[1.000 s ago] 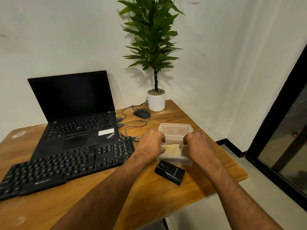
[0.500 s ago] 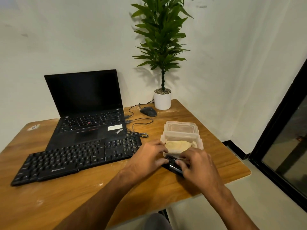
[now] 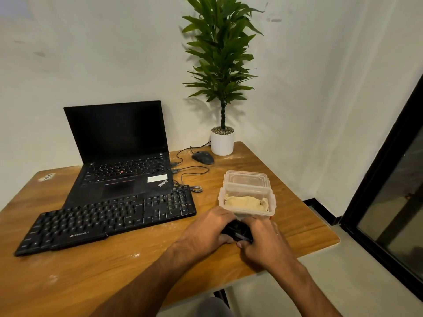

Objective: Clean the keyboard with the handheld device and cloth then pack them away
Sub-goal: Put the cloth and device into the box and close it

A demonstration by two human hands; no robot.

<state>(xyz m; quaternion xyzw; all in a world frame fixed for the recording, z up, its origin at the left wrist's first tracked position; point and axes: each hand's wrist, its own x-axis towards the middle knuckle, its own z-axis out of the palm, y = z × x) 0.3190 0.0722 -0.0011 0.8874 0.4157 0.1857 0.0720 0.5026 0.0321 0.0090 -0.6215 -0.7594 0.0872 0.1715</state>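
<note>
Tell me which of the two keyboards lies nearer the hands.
The separate black keyboard, lying on the table in front of the laptop. The laptop's built-in one sits farther back, below its screen.

— Where's the handheld device (image 3: 237, 232)?
— Small, black, low over the table (image 3: 114, 266) just in front of the container (image 3: 246, 211), gripped by both hands and mostly hidden by them.
— And the cloth (image 3: 246, 203)?
— Cream-coloured, bunched up inside that clear plastic container, which stands open. Its clear lid (image 3: 246, 178) lies flat just behind it.
— The keyboard (image 3: 107, 219)?
— Black and full-size, lying flat at a slant in front of the open laptop (image 3: 119, 156), left of the container.
</note>
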